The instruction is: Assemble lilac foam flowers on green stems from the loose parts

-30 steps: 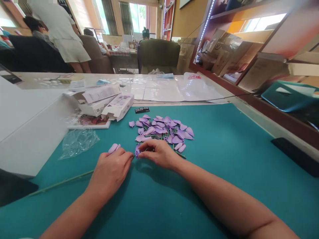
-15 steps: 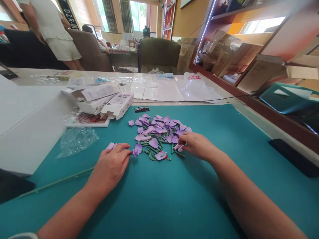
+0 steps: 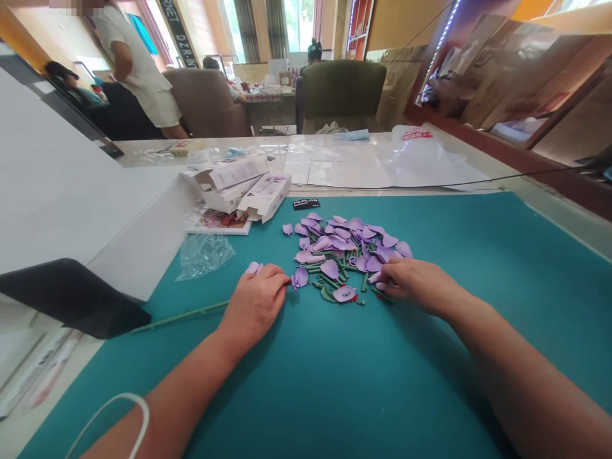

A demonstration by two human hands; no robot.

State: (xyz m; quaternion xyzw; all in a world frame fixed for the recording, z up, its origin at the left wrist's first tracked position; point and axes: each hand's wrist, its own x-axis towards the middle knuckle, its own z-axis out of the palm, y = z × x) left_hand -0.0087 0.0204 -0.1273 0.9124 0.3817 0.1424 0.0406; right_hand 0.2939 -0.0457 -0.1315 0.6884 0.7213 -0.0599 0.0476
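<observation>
Currently on hand, largest first: one teal work mat (image 3: 478,255) covering the bench, with a white plastic sheet (image 3: 344,167) spread beyond its far edge. Further off, one olive armchair (image 3: 342,89) and a standing person (image 3: 136,76), both well apart from the hands. Toward the mat's far left corner: opened white cartons (image 3: 234,185), a printed card (image 3: 218,220), a crumpled clear plastic bag (image 3: 204,256). One long green stem (image 3: 182,317) lies left of centre, its end running to the left hand (image 3: 253,306). At centre, a large pile of lilac foam petals (image 3: 344,245) mixed with short green stem pieces (image 3: 329,280), all lying loose; no joined piece can be made out. Hands well apart, the pile's near edge between them. Left hand curled, a single lilac petal (image 3: 253,268) showing past its knuckles, a second petal (image 3: 300,277) just beside it; any grip cannot be told. Right hand (image 3: 418,287) at the pile's lower right edge, fingers (image 3: 387,274) touching petals, grip likewise unclear. Small black tag (image 3: 306,204) beyond the pile.
</observation>
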